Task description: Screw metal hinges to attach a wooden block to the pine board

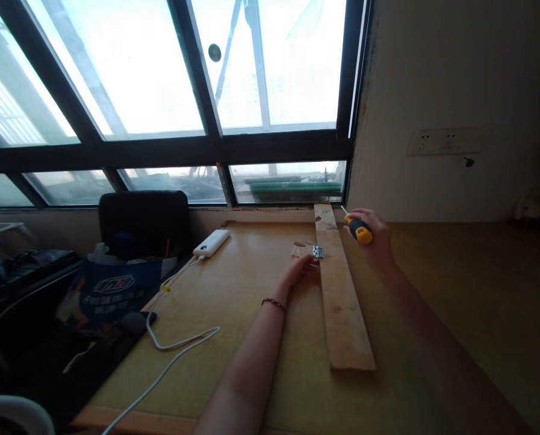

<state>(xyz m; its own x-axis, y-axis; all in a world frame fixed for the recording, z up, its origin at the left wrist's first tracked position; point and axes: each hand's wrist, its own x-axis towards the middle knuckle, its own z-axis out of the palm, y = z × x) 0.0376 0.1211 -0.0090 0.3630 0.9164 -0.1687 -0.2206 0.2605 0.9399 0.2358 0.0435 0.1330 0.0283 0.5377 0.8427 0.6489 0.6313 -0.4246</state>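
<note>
Bright daylight comes through the dark-framed window (270,144) on the far side of the room, and a pale wall with a socket panel (446,142) stands to the right. Before you spreads a yellowish table (252,338), with a black chair (143,223) and a blue-and-white bag (111,296) beyond its left edge.

Your right hand (377,234) has its grip closed around the yellow-and-black handle of a screwdriver (359,231). You hold it to the right of the wooden board (345,308), and its thin shaft points to the far left, towards the far end of that board; the view does not show how high the tip stands over the table.

Your left hand (298,269), with a dark bracelet (273,302) at the wrist, reaches in from the near left. Its fingers are at a small metal hinge (318,251) on the board's left edge, nearer the far end than the near one. Your fingertips are partly hidden, so you cannot tell how narrow this grip is or whether it pinches the hinge.

The board lies lengthwise, near to far, between your two hands. Farther left on the table rests a white device (211,243), its white cable (183,343) looping towards you.
</note>
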